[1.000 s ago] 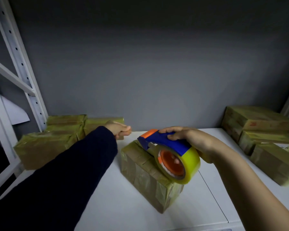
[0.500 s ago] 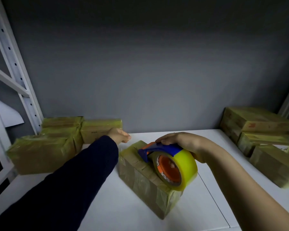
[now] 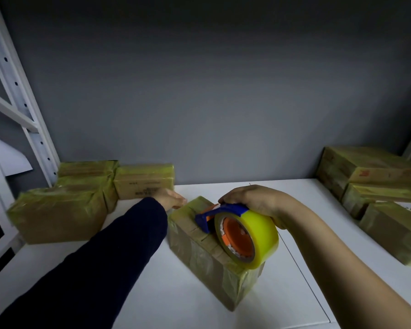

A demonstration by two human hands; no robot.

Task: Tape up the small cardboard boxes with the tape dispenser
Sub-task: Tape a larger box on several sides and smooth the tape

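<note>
Grey wall (image 3: 211, 91) at the back, white worktop (image 3: 188, 300) in front of it, white perforated shelf upright (image 3: 22, 103) at the left edge. Mid-worktop, set at an angle: small cardboard box (image 3: 199, 262), brown, banded with glossy yellowish tape strips across top and sides. On top of that box, toward its near right end: tape dispenser (image 3: 242, 236), blue frame, orange hub, fat roll of yellow-tinted tape standing on edge, blue nose pointing left along the box top. Right hand (image 3: 254, 200) over the dispenser from behind, forearm bare, fingers curled round the blue handle and clamped on it. Left hand (image 3: 173, 200), out of a dark sleeve (image 3: 105, 269), at the far left corner of the same box, blurred and largely hidden by the sleeve; finger posture impossible to tell, contact with the cardboard likewise. Left, against the wall: cluster of taped boxes (image 3: 57, 217), some stacked. Right: pile of taped boxes (image 3: 377, 172), well apart from the centre one.
</note>
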